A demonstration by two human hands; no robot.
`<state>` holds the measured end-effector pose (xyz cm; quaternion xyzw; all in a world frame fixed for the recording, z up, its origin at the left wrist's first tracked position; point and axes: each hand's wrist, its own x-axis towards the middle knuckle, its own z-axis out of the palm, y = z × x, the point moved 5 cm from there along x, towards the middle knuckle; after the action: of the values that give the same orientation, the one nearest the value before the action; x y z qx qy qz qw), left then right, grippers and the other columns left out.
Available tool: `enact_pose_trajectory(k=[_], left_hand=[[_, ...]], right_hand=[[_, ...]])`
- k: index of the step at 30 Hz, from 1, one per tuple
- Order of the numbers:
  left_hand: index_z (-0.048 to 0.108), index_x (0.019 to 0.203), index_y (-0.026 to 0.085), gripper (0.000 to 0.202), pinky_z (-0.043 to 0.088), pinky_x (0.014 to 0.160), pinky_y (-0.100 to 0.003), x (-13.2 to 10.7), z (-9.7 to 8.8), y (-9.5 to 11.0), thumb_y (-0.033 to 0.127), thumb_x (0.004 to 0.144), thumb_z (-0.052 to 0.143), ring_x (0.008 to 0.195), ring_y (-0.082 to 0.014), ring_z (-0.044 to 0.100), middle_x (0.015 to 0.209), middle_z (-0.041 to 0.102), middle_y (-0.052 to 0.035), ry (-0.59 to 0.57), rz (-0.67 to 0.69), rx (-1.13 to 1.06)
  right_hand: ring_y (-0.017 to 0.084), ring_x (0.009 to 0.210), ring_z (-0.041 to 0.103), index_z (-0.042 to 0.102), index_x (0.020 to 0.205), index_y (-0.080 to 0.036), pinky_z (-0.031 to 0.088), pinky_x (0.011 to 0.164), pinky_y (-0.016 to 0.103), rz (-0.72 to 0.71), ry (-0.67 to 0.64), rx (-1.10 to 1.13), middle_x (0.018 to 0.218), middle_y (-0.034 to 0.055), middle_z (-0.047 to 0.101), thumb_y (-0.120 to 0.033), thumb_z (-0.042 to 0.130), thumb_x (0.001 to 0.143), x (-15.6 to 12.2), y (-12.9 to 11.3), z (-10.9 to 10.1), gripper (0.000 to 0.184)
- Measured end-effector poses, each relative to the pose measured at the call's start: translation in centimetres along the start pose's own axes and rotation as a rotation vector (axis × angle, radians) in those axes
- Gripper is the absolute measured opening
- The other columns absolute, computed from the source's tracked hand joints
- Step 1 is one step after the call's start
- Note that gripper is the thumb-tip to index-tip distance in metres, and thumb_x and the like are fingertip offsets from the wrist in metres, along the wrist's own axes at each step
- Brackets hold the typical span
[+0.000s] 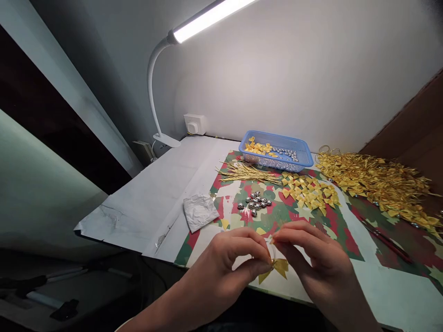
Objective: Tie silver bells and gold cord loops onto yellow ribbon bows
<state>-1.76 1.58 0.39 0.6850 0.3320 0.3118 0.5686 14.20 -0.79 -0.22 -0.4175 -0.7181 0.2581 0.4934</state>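
"Where did we have the yellow bow (279, 268)?"

"Just above the near edge of the counter (131, 207), in our left hand (231, 267). Thumb and forefinger were closed on it near its middle, leaving the loop and tails spread to the right, presumably so the centre was steady and the ribbon uncrushed."

"And our right hand (314, 263)?"

"Raised just beside it, fingers bent, the fingertips brought together with the thumb. They appeared to pinch a small pale-gold end (272, 240), too fine for us to identify. Keeping the palms apart probably gave us a clear sightline between the fingertips."

"What lay within reach?"

"Silver balls (255, 203) sat beyond our hands in a loose cluster, gold strands (245, 173) lay bundled behind them, and loose bows (309, 191) were spread to the right. We judged them sorted by kind for quick picking. The blue basket (305, 160) behind held more bows and balls, likely as a reserve."

"The far right?"

"A heap of gold pieces (377, 180), apparently set aside to leave us elbow room. A crumpled white tissue (200, 213) lay at left, and a clip-on lamp (211, 20) lit our counter from above, likely because such small parts needed strong light."
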Motion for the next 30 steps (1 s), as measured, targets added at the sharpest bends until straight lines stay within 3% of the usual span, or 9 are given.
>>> enact_pose_trajectory(k=[3,6,8,11,14,18,22,30], left_hand=[[0.073,0.076,0.016,0.013,0.045,0.068,-0.023,0.1,0.1,-0.9,0.015,0.087,0.067,0.075,-0.0126,0.056,0.082,0.063,-0.0005,-0.01,-0.14,-0.229],[0.074,0.076,0.016,0.011,0.043,0.068,-0.023,0.3,0.0,-1.4,0.016,0.086,0.069,0.075,-0.0125,0.054,0.08,0.063,-0.0003,-0.003,-0.183,-0.336],[0.075,0.076,0.017,0.01,0.044,0.072,-0.024,0.4,-0.2,-1.6,0.017,0.085,0.071,0.079,-0.0138,0.057,0.081,0.065,-0.0009,0.015,-0.192,-0.373],[0.076,0.077,0.018,0.008,0.046,0.079,-0.026,0.3,-0.3,-1.8,0.019,0.084,0.074,0.085,-0.0157,0.059,0.086,0.068,-0.002,0.049,-0.203,-0.401],[0.077,0.077,0.019,0.006,0.046,0.08,-0.026,0.3,-0.4,-1.9,0.02,0.083,0.075,0.085,-0.0154,0.06,0.087,0.069,-0.0018,0.065,-0.192,-0.38],[0.077,0.078,0.017,0.007,0.046,0.076,-0.027,0.3,0.0,-1.9,0.017,0.083,0.073,0.084,-0.0162,0.059,0.088,0.068,-0.003,0.007,-0.192,-0.353],[0.076,0.08,0.016,0.009,0.045,0.073,-0.029,0.4,0.1,-1.9,0.015,0.085,0.069,0.081,-0.0171,0.059,0.086,0.065,-0.0033,-0.061,-0.186,-0.28],[0.074,0.081,0.016,0.011,0.046,0.076,-0.028,0.6,-0.4,-2.0,0.017,0.088,0.066,0.084,-0.017,0.06,0.085,0.067,-0.0028,-0.065,-0.194,-0.265]], right_hand=[[0.011,0.087,0.063,0.066,0.111,-0.031,0.053,0.075,0.019,0.039,0.064,-0.011,0.101,0.0,0.064,-0.009,0.053,0.095,-0.3,-0.8,-0.6,0.03],[0.01,0.075,0.062,0.067,0.112,-0.034,0.053,0.066,0.017,0.091,0.162,0.047,0.096,-0.0017,0.064,-0.011,0.052,0.095,-1.0,-1.6,-1.1,0.032],[0.011,0.078,0.063,0.069,0.109,-0.035,0.053,0.067,0.018,0.145,0.217,0.021,0.095,-0.0019,0.065,-0.017,0.056,0.094,-1.3,-1.6,-1.2,0.026],[0.014,0.085,0.064,0.068,0.107,-0.033,0.053,0.068,0.018,0.232,0.148,-0.017,0.096,-0.0008,0.066,-0.025,0.059,0.093,-1.5,-1.0,-0.4,0.018],[0.012,0.077,0.063,0.066,0.098,-0.027,0.051,0.063,0.018,0.338,0.027,0.058,0.087,-0.0007,0.065,-0.03,0.057,0.094,-1.6,0.0,0.8,0.011],[0.01,0.064,0.056,0.065,0.087,-0.021,0.045,0.055,0.017,0.415,-0.043,0.139,0.076,-0.001,0.061,-0.033,0.054,0.096,-1.6,0.6,1.8,0.018],[0.01,0.061,0.055,0.067,0.094,-0.021,0.045,0.053,0.018,0.389,-0.05,0.165,0.074,-0.0005,0.061,-0.031,0.054,0.097,-1.4,0.6,1.8,0.017],[0.01,0.076,0.061,0.062,0.113,-0.027,0.05,0.063,0.018,0.227,-0.101,0.154,0.101,0.0015,0.062,-0.019,0.05,0.098,-1.1,-0.2,1.4,0.021]])
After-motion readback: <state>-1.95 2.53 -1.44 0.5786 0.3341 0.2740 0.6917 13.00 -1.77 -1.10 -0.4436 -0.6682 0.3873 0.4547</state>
